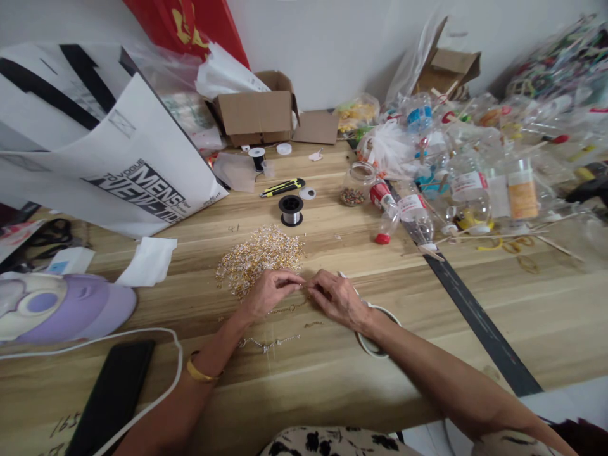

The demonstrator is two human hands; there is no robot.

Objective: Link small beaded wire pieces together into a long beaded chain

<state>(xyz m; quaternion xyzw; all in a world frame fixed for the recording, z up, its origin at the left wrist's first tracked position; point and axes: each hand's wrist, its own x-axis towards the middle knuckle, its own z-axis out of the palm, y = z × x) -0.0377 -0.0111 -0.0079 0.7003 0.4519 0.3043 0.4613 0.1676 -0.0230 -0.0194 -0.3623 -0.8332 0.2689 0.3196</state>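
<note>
My left hand (275,290) and my right hand (336,297) meet fingertip to fingertip just above the table. Both are closed in a pinch, on something too small to make out. Below the fingers runs a thin gold chain (291,308), its right end close to my right hand. A heap of small gold and clear beads (259,253) lies just beyond my left hand. Nearer to me are a silvery beaded chain (266,346) and a short gold chain piece (314,324). Partly hidden under my right wrist is a tool with white loop handles (388,311).
Beyond the beads stand a wire spool (291,211) and a yellow-black box cutter (284,187). Plastic bottles (415,212) and a jar (354,187) crowd the right. At left are a white bag (142,158), a purple device (90,304), a phone (114,392) and a white cable (178,354).
</note>
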